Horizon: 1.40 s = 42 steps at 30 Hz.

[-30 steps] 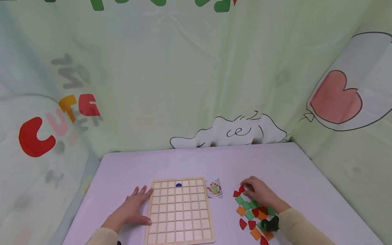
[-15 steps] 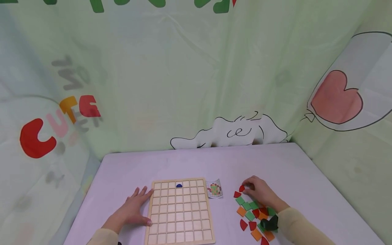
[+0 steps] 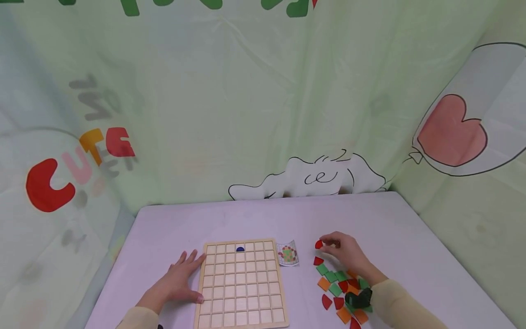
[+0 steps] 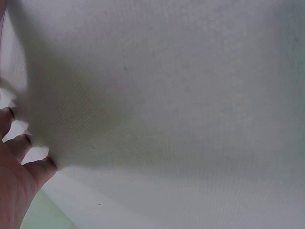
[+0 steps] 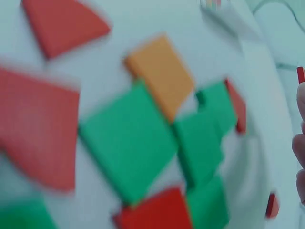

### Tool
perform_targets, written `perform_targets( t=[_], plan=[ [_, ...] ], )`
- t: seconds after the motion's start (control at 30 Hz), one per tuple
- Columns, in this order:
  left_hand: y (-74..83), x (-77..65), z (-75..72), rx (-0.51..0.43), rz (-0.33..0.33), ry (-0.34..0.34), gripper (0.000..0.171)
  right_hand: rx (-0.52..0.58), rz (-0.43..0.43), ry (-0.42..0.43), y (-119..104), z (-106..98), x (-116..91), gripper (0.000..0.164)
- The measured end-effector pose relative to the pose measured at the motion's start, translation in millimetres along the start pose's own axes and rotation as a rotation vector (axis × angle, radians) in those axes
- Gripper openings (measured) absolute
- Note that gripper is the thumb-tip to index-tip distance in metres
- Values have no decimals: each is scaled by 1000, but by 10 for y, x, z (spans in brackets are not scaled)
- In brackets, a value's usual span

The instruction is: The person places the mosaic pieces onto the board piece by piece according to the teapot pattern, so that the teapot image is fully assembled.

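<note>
My left hand [image 3: 177, 279] rests at the left edge of a wooden grid board [image 3: 242, 292], fingers spread and straight along its frame. One blue half-round piece [image 3: 240, 249] lies in a top-row cell. Beyond the board's right side, my right hand [image 3: 344, 250] pinches a red quarter-round piece [image 3: 318, 245] between thumb and fingertips. Below that hand lie loose flat pieces: green squares [image 3: 330, 276], orange squares [image 3: 323, 283] and red quarter-rounds [image 3: 326, 301]. The left wrist view shows the left fingers [image 4: 40, 169] against pale cloth. In the right wrist view only the right fingertips [image 5: 300, 143] show.
A small printed pattern card [image 3: 287, 253] lies against the board's upper right side. The pale table [image 3: 197, 219] meets a printed curtain [image 3: 185, 114] at its far edge. A black wrist device [image 3: 359, 299] overlaps some pieces in the head view.
The right hand has picked the red quarter-round piece out of the pile's top end and moved it slightly left and away. The left hand and board stay in place.
</note>
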<state>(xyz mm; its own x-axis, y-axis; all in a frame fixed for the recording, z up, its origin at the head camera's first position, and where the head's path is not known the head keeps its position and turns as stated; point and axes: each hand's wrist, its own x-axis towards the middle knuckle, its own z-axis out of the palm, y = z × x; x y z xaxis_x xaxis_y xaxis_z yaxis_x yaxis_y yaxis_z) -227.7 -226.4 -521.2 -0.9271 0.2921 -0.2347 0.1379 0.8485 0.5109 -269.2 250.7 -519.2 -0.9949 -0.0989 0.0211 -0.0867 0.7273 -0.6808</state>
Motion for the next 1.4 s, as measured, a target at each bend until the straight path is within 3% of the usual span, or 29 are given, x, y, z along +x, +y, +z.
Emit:
perform_targets(
  t=[0.23,0.73,1.13,1.4],
  plan=[
    [14,-11,-6,2,-27,14,117,18,-134,3,-411,185,45,25],
    [-24,46,24,15,-60,3,117,131,-242,-115,-1159,943,278,22],
    [-10,42,20,4,-47,21,118,87,-394,-222,-1408,1360,465,22],
    [-13,25,12,4,-56,23,117,17,-407,-260,-1494,1492,525,19]
  ],
)
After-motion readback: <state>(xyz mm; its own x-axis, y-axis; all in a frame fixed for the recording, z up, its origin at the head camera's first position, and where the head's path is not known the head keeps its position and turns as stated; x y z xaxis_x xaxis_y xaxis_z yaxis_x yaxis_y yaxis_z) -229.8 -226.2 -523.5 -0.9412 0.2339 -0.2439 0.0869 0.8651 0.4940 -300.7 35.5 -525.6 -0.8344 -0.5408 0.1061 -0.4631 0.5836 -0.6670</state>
